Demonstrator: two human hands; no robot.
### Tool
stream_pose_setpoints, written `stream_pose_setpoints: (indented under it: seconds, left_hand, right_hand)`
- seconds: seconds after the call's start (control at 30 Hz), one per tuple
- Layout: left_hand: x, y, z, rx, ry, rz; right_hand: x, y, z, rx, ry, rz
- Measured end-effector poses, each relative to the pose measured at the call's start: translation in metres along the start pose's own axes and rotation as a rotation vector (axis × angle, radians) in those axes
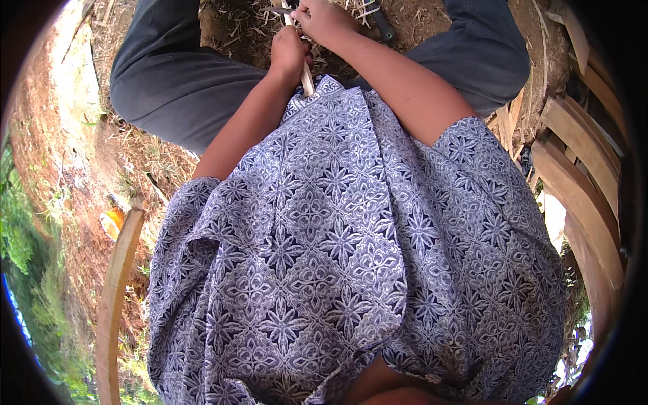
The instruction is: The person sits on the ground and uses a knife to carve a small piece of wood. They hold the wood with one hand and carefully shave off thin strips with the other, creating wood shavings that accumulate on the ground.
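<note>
Near the top edge, my left hand (pixel 289 54) is closed around a pale wooden stick (pixel 308 82), whose lower end points toward my shirt. My right hand (pixel 325 21) is closed just above and to the right of it. From its fingers a narrow dark knife blade (pixel 278 10) reaches left across the upper part of the stick. The knife's handle is hidden in the hand, and the picture's edge cuts off what lies farther up.
Thin wood shavings (pixel 233 23) litter the soil between my bent legs. A dark-handled tool (pixel 383 25) lies beyond my right forearm. Curved wooden boards (pixel 574 196) are stacked at the right, and one long wooden strip (pixel 115 297) stands at the left, near an orange object (pixel 112 221).
</note>
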State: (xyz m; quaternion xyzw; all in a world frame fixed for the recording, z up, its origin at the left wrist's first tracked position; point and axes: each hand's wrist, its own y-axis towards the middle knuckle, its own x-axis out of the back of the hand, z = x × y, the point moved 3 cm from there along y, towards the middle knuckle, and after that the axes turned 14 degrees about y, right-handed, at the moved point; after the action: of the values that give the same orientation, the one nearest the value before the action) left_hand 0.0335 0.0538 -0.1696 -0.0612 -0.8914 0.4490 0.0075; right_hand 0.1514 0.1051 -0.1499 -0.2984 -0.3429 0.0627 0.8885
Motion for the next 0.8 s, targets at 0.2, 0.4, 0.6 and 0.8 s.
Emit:
stream_pose_setpoints:
  seconds: [0.2,0.4,0.6,0.8]
  left_hand:
    - [-0.002,-0.002,-0.003,0.019,-0.012,0.016]
    - [0.001,0.007,0.009,0.026,-0.040,0.088]
    - [0.003,-0.005,-0.003,0.106,-0.112,0.137]
    - [0.000,-0.008,-0.005,0.124,-0.103,0.112]
  right_hand:
    - [-0.007,0.016,-0.014,0.060,0.058,-0.004]
    - [-0.014,0.065,-0.033,-0.003,0.032,-0.115]
    - [-0.001,0.032,-0.034,-0.005,0.564,0.096]
    - [0.012,0.017,-0.050,0.205,0.342,0.193]
